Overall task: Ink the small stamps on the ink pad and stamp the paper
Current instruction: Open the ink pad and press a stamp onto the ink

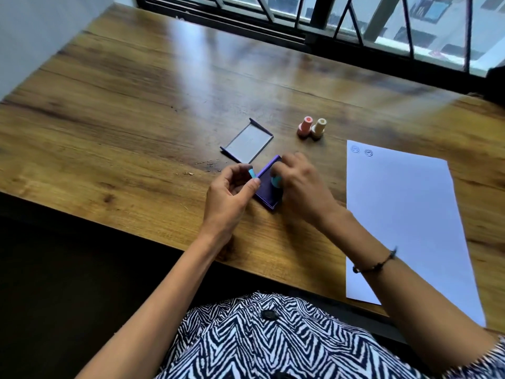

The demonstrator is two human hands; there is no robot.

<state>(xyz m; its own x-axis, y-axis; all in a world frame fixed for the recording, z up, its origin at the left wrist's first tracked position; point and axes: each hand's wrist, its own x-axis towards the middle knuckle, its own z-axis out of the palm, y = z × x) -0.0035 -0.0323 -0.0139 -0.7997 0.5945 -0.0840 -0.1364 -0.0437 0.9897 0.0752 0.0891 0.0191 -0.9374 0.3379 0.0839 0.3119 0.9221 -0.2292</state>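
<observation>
Right hand [297, 181] pinches a teal stamp [276, 181] down on the purple ink pad [269, 191], left hand [232, 192] just beside it pinching a teal cap [252, 173]. Paper [404, 214] lies right of the right hand; pink stamp [304, 127] and cream stamp [318, 128] stand beyond on the bench [136, 119].

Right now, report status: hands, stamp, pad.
Right hand presses teal stamp onto ink pad. Left hand pinches small teal piece. Paper unobstructed, two prints.
</observation>
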